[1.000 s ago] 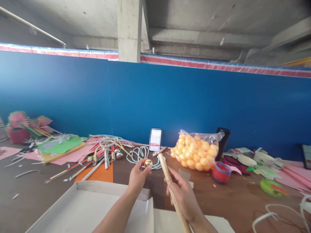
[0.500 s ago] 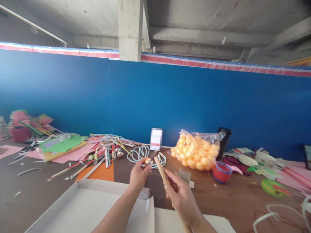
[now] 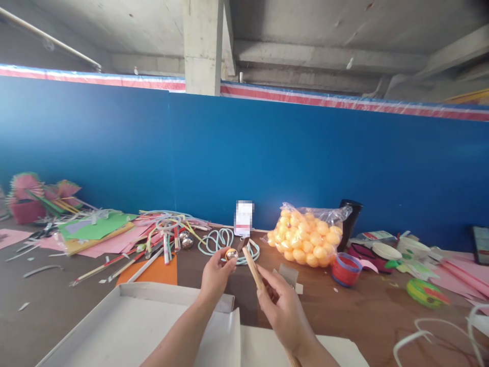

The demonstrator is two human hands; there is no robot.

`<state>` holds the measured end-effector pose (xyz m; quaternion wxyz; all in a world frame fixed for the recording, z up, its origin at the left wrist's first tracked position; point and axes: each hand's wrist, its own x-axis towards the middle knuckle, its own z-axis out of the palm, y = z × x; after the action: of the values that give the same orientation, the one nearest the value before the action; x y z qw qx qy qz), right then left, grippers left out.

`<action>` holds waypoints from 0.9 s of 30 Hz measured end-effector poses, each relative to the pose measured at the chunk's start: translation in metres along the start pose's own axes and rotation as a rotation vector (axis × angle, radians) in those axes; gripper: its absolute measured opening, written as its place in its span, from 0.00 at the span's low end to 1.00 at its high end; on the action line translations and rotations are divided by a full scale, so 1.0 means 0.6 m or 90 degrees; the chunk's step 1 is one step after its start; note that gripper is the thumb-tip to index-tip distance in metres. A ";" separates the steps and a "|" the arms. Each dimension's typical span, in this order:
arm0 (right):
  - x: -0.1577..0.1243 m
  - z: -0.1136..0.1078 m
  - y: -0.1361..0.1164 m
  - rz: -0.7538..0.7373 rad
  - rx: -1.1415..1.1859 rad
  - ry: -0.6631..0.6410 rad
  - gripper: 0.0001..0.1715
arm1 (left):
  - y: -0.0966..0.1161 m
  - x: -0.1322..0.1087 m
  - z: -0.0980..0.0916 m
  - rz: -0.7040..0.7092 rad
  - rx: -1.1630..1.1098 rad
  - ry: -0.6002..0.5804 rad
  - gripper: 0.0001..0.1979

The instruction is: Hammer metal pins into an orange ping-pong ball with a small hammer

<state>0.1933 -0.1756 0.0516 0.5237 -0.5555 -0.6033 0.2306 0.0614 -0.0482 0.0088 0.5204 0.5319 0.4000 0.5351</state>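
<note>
My left hand point(image 3: 215, 276) pinches a small shiny metal bell point(image 3: 231, 254) between thumb and fingertips, held up above the brown table point(image 3: 367, 316). My right hand point(image 3: 283, 310) grips a long wooden stick point(image 3: 252, 267) that slants up and to the left. The stick's tip sits just right of the bell, almost touching it. A shallow white cardboard box point(image 3: 145, 321) lies under my left forearm.
A clear bag of orange balls point(image 3: 305, 242) stands behind my hands, with a black cup point(image 3: 349, 220), a red tape ring point(image 3: 346, 269) and lids to its right. Light-blue cord loops point(image 3: 220, 239), coloured paper sheets point(image 3: 95, 232) and several straws lie left. A blue wall runs behind.
The stick has tilted left and its tip has come closer to the bell. My right hand has shifted a little left; the left hand has barely moved.
</note>
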 end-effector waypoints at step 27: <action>-0.005 -0.002 -0.010 -0.016 0.012 -0.002 0.25 | 0.004 -0.005 0.000 0.010 0.038 -0.002 0.23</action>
<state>0.1914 -0.1807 0.0563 0.5311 -0.5427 -0.6087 0.2302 0.0609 -0.0513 0.0104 0.5007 0.5511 0.4111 0.5259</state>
